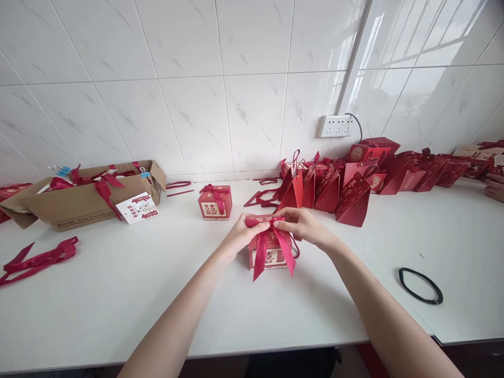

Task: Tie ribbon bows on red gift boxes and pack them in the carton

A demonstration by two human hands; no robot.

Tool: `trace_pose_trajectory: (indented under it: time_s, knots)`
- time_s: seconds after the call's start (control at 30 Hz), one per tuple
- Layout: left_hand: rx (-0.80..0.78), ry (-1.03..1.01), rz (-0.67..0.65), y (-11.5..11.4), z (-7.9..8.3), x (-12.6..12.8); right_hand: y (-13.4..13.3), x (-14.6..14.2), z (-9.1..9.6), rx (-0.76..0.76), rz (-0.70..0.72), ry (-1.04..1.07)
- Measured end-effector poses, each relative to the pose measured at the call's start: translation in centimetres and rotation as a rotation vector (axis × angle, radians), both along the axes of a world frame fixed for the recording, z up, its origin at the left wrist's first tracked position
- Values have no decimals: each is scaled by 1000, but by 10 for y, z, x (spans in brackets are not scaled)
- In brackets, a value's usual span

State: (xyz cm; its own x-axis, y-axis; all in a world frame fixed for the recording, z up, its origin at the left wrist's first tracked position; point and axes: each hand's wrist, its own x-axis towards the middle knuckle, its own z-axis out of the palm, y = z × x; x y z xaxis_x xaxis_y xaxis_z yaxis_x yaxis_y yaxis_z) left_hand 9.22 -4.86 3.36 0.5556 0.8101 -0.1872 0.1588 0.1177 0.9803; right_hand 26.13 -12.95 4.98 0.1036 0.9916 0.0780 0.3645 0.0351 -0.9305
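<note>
Head view: my left hand [243,234] and right hand [306,227] both pinch a red ribbon [259,255] between thumb and fingers, side by side over the top of a red-and-cream gift box [271,258]. That box stands upright on the white surface [118,289] in front of me, and the two ribbon tails hang apart down its near side. Behind it to the left is a second box [214,207] with a bow on top. Farther left, an open carton [74,205] has a printed card [138,208] at its front. Red bags [352,203] stand in a row to the right, and a black loop [435,302] lies near the front edge.
</note>
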Motion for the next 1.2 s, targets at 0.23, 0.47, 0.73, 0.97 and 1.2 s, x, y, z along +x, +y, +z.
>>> trace_pose_trajectory:
  time_s: [0.23,0.47,0.73,0.97,1.2]
  knots:
    - [-4,24,-34,-4,5,1,6,-1,-7,-84,-164,-24]
    - [-51,-2,-54,-3,5,-4,3,13,-6,-108,-300,-123]
    - [-144,-98,-192,18,3,-19,-5,27,-11,-68,261,-51]
    - [-172,-33,-393,19,17,-36,-6,15,-12,-9,240,-202]
    - [56,-343,-108,22,8,-26,0,7,-16,477,176,-233]
